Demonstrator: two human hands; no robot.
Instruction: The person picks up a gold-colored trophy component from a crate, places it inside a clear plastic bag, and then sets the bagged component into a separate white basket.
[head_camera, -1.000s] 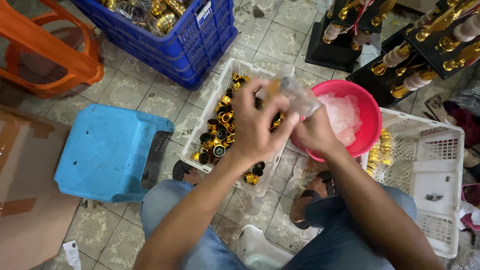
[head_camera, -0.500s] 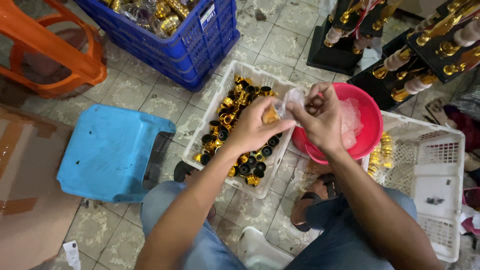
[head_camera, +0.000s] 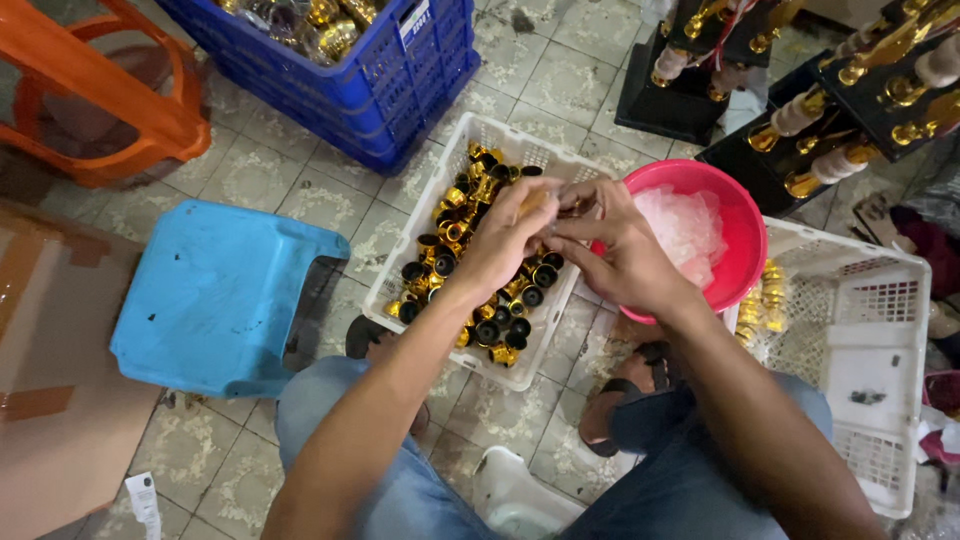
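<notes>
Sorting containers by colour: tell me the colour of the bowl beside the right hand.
Pink-red bowl, clearest in the head view.

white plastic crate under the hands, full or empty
Partly full: the white plastic crate holds a loose layer of small gold and black cup-shaped parts, with the lattice wall bare above them.

The person wore blue jeans (head_camera: 690, 490) and dark strapped sandals (head_camera: 640, 385); both forearms (head_camera: 400, 400) were bare, without sleeves.

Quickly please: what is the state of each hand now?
Left hand: closed on a small gold piece, above the white basket.
Right hand: fingers pinched at the same piece.
</notes>
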